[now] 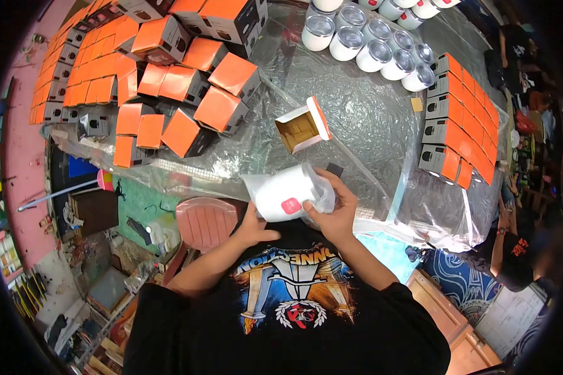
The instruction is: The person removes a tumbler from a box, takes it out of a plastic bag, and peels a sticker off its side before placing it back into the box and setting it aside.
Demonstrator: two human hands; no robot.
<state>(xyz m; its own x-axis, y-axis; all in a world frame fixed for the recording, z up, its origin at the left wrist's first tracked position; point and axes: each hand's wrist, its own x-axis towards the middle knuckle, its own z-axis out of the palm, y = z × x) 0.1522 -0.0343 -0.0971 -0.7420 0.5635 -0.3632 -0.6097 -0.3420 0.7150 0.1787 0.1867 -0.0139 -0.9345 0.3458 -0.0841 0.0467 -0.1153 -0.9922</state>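
Both hands hold a white cup (280, 197) with a red square label, lying on its side above the table's near edge. A thin clear plastic bag (323, 195) is loosely around it, bunched at its right end and sticking out at the left. My left hand (256, 229) is closed around the lower left side, its fingers partly hidden under the cup. My right hand (339, 211) grips the right end, thumb pressed on the side near the label. Beyond the hands, an open orange and white box (304, 128) lies on its side, its brown inside showing.
Plastic sheeting (363, 125) covers the table. Many orange-topped boxes (184, 81) are piled at the left; another block of boxes (460, 122) stands at the right. White cups with clear lids (375, 53) stand at the back. A pink chair (206, 224) is at the near left. Another person's arm (502, 240) shows at right.
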